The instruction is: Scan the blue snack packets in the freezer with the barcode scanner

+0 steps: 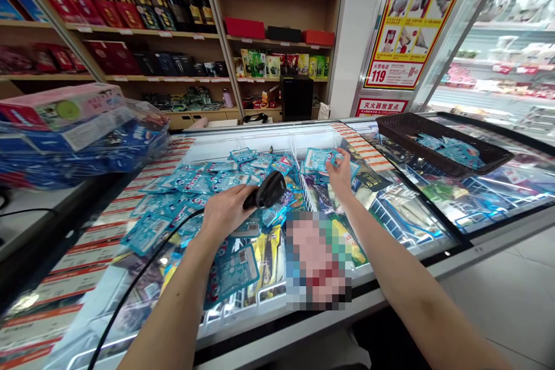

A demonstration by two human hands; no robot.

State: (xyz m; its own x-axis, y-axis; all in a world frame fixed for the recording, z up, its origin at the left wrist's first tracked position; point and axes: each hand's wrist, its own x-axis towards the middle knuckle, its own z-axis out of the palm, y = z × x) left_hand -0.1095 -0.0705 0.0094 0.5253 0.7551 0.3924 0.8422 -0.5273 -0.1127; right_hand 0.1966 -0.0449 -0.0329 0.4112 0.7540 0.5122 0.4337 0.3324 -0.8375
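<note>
My left hand (229, 208) is wrapped round the handle of a black corded barcode scanner (272, 188), its head pointing to the right. Many small blue snack packets (195, 179) lie heaped on the freezer's glass top around and left of this hand. Farther right, the fingers of my right hand (340, 173) pinch a blue packet (318, 159) by its edge. Beneath that packet, other blue packets partly show. A larger blue packet (236, 272) rests near my left forearm, its barcode facing up.
A dark brown basket (489, 157) with several blue packets stands on the glass at the right. Blue plastic-wrapped packages and a pink box (65, 105) are stacked at the left. The scanner's cable (143, 274) runs along my left arm. Shelves of goods (165, 32) stand behind the freezer.
</note>
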